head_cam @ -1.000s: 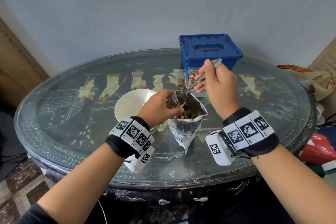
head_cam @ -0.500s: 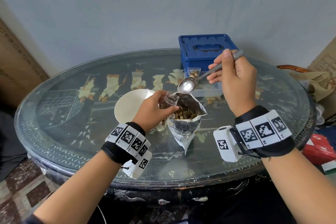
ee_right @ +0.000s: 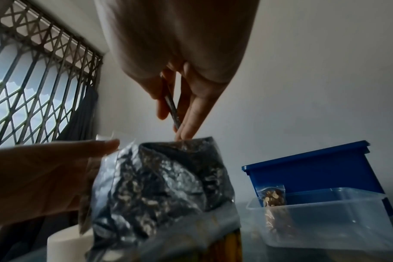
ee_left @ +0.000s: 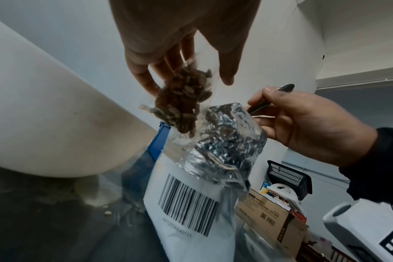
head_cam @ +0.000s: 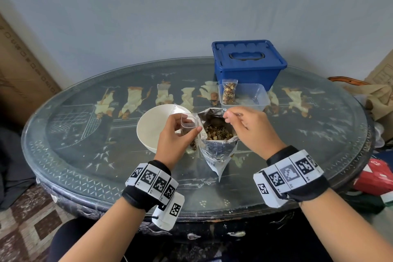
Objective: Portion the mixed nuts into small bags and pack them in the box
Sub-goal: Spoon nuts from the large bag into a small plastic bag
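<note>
The left hand (head_cam: pixel 177 132) pinches a small clear zip bag (head_cam: pixel 188 122) by its open mouth, thumb on the near side and fingers behind — the wrist view shows a clump of mixed nuts (ee_left: pixel 183 99) already hanging in the lower part of it. The right hand (head_cam: pixel 249 128) grips a metal spoon (ee_right: pixel 172 106) by the handle, fingers curled round it, with the bowl pointed down into the foil nut pouch (head_cam: pixel 219 140) that stands open just beside the small bag.

The small bag looks thin, limp and slick; judged from that, it will sag and fold shut unless held at the rim with the lips spread, and the weight of the nuts should keep it hanging straight. The pouch is crinkly foil and stands on its own, though it seems light enough to tip if the spoon drags on its wall.

Behind the pouch a clear plastic tub (head_cam: pixel 258 95) holds one filled small bag (head_cam: pixel 229 90) leaning upright against its left wall; a blue lidded box (head_cam: pixel 248 64) sits just behind it, lid on. A white bowl (head_cam: pixel 148 127) is to the left, touching or nearly touching the held bag.

The spoon's bowl is hidden inside the pouch, so whether it carries nuts cannot be told. The bowl's contents are not visible either — the hand covers part of it.
</note>
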